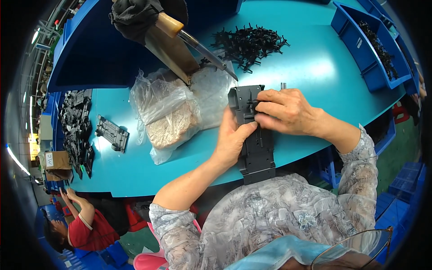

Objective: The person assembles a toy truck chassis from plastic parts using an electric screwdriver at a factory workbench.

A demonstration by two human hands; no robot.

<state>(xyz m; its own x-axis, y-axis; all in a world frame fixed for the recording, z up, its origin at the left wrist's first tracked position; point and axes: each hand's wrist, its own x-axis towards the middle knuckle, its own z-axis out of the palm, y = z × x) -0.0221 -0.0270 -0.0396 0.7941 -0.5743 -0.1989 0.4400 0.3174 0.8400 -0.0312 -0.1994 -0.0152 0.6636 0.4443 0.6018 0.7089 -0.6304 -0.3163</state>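
Observation:
A long black plastic chassis-like part [258, 157] is held over the front edge of the table, its lower end close to my body. My left hand [230, 141] grips it from the left side, thumb across its top. My right hand [290, 112] is over the right side of the part, with its fingers bent and pinched against the raised middle. What lies between those fingertips is hidden, and the lower fingers are slightly blurred. Just beyond the part's far end is the tip of a soldering-iron-like tool [202, 47] with a pale handle.
Small black pieces [249, 42] lie heaped at the back. A clear plastic bag [171, 121] with a pale block sits left of my hands. Blue bins [369, 58] stand at the right. More black parts [76, 130] pile up at the left, near a co-worker in red [92, 229].

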